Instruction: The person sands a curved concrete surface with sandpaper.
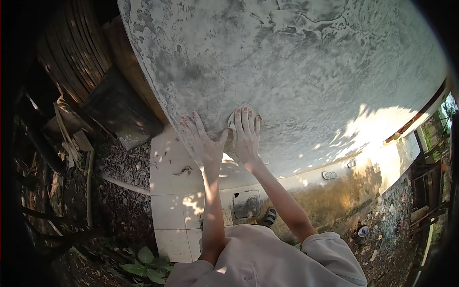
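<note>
A rough grey-white plastered wall (306, 71) fills the upper middle of the head view. Near its left edge my left hand (206, 146) lies against the surface with its fingers spread and nothing in it. Just to the right, my right hand (245, 138) presses a thin pale sheet (231, 119) flat on the wall, its fingers over the sheet and pointing up. Only the sheet's rim shows around the fingers, so what it is made of is unclear. White dust covers both hands.
Pale floor tiles (167, 205) and a square cover (246, 204) lie below. Stacked corrugated sheets (76, 43) and a dark panel (122, 107) stand at the left. Small items (329, 175) rest on the ledge at right. A green plant (146, 263) grows at lower left.
</note>
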The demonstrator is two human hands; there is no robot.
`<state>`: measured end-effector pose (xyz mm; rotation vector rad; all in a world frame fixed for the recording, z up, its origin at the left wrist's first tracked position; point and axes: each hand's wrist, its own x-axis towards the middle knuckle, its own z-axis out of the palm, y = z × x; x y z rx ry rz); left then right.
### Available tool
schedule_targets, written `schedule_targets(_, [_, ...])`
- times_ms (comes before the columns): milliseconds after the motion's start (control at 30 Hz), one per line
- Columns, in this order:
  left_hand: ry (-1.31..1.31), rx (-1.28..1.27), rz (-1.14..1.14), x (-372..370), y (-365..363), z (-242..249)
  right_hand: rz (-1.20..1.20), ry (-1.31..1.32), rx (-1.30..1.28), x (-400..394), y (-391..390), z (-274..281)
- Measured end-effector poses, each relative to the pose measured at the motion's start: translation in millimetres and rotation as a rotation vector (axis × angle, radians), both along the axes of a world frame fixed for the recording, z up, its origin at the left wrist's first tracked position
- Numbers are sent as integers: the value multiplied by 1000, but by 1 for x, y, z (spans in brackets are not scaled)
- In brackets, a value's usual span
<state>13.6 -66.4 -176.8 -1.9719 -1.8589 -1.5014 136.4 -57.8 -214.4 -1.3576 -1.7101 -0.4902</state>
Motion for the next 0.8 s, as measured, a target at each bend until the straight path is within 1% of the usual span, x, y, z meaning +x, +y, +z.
schedule_targets(67, [8, 54, -17, -4, 2, -4, -26, -11, -35, 8, 4, -6])
schedule_targets(100, [22, 100, -45, -6, 3, -7, -43, 7, 13, 13, 7, 9])
schedule_targets(133, [24, 89, -47, -7, 2, -8, -65, 27, 52, 17, 6, 26])
schedule_targets(200, [27, 64, -45, -7, 0, -8, -86, 119, 91, 25, 7, 83])
schedule_targets(267, [25, 53, -51, -6, -2, -9, -94, 149, 117, 33, 7, 116])
schedule_targets(300, [18, 57, -47, -5, -3, -9, -92, 173, 158, 36, 6, 121])
schedule_targets(333, [18, 55, -54, -4, -4, -9, -99, 173, 156, 35, 5, 111])
schedule_targets(400, [-2, 59, -39, -2, -6, -8, -21, 252, 146, 29, 6, 67])
schedule_targets(433, [-8, 63, -40, -1, -6, -9, -22, 246, 150, 28, 3, 42])
schedule_targets(467, [-7, 86, -44, -1, -5, -12, -40, 195, 88, 26, -1, 15])
schedule_targets(500, [-5, 114, -47, -1, -3, -12, -57, 144, 30, 23, -3, 16])
schedule_targets(533, [-10, 127, -46, -1, 1, -11, -54, 139, 43, 28, 4, 23])
schedule_targets(567, [-13, 94, -38, -1, 2, -12, -107, 121, 61, 38, 9, 30])
schedule_targets(600, [-11, 48, -32, -1, -2, -16, -164, 107, 65, 44, 7, 43])
schedule_targets(633, [-8, 35, -37, -1, -5, -17, -170, 109, 52, 46, 4, 66])
schedule_targets(667, [-13, 36, -44, 0, -5, -16, -168, 192, 100, 48, 3, 96])
schedule_targets(700, [-20, 40, -50, 0, -6, -15, -167, 274, 152, 50, 2, 110])
schedule_targets(800, [-10, 46, -31, 2, -3, -19, -139, 343, 203, 36, 1, 101])
